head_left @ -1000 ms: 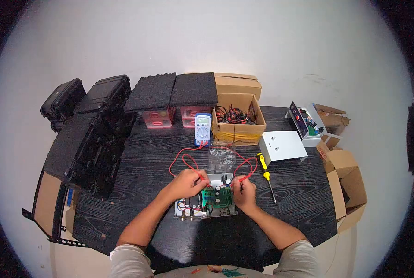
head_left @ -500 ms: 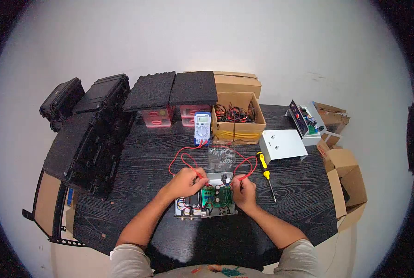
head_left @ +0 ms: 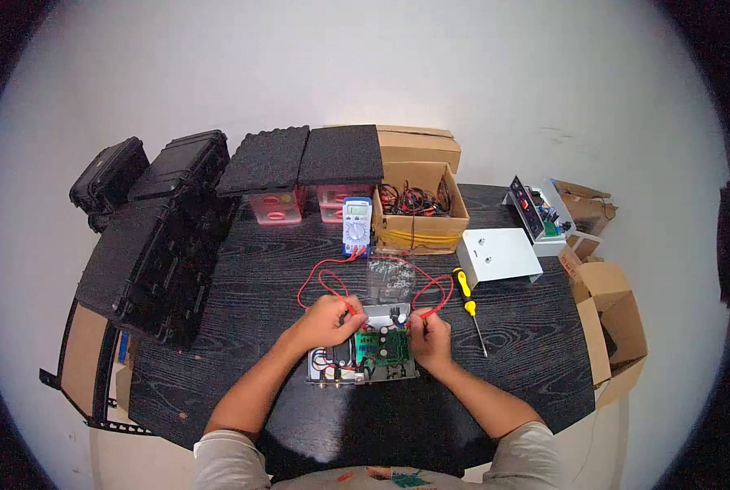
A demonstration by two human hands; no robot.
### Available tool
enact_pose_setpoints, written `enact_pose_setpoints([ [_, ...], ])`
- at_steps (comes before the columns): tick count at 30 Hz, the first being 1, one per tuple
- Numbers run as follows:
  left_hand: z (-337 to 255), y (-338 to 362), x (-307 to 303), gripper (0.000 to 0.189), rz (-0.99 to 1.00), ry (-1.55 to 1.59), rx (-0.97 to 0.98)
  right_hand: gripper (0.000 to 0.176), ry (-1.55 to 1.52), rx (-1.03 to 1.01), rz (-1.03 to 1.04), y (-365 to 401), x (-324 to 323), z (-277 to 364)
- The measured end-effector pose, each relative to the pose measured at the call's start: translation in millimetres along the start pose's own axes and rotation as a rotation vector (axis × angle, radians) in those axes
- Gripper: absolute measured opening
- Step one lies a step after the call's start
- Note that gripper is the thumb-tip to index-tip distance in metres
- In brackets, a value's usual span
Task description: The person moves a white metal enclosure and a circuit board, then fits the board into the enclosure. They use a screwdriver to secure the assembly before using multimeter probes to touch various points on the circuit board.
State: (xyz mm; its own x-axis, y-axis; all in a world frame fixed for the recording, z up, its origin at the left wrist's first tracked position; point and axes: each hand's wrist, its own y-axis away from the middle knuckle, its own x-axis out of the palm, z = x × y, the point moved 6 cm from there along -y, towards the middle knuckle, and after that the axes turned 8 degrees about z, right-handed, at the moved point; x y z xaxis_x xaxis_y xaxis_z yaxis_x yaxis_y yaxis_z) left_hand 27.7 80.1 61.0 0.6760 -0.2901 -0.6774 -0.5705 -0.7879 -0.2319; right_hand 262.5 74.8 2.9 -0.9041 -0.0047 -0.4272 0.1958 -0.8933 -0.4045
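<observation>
My left hand (head_left: 335, 322) is closed on a red test probe (head_left: 350, 309) at the back left of an opened metal enclosure. On the other side, my right hand (head_left: 432, 339) pinches a second probe; its red lead (head_left: 440, 308) loops up beside the fingers. The probe tips are too small to make out. Between my hands lies a green circuit board (head_left: 383, 348) inside the enclosure (head_left: 326, 380), with coloured wires at its left. Both red leads run to a blue and white multimeter (head_left: 356, 233) standing upright behind a clear plastic bag (head_left: 390, 278).
A yellow-handled screwdriver (head_left: 468, 299) and a white metal cover (head_left: 500, 256) lie right of my hands. Behind stand a cardboard box of cables (head_left: 420, 233) and another opened device (head_left: 536, 214). Black hard cases (head_left: 149, 261) line the left; open cartons (head_left: 614, 318) stand beyond the right edge.
</observation>
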Motion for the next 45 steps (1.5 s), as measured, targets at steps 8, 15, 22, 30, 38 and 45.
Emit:
enact_pose_setpoints([
  [8,3.9,0.5,2.2,0.013,0.026,0.004,-0.048,0.013,0.048,-0.035,-0.006,-1.1,-0.2,1.4],
  [15,-4.0,-0.6,1.1,0.017,-0.009,-0.021,0.054,0.015,0.025,-0.048,-0.008,-2.0,0.1,1.6],
  [22,-7.9,-0.9,0.8,0.015,0.09,-0.055,-0.053,0.008,-0.019,-0.001,0.023,-1.9,2.2,-1.6],
  [30,-6.8,-1.2,2.4,0.021,0.085,-0.078,-0.046,0.006,-0.02,0.024,0.041,-2.8,6.4,-10.6],
  [38,-8.5,-1.4,5.1,0.021,0.087,-0.087,-0.042,0.007,-0.04,0.037,0.049,-3.4,8.6,-10.5],
  [45,-9.0,-2.1,4.6,0.021,0.083,-0.091,-0.08,0.009,-0.044,0.058,0.037,-3.3,11.3,-21.2],
])
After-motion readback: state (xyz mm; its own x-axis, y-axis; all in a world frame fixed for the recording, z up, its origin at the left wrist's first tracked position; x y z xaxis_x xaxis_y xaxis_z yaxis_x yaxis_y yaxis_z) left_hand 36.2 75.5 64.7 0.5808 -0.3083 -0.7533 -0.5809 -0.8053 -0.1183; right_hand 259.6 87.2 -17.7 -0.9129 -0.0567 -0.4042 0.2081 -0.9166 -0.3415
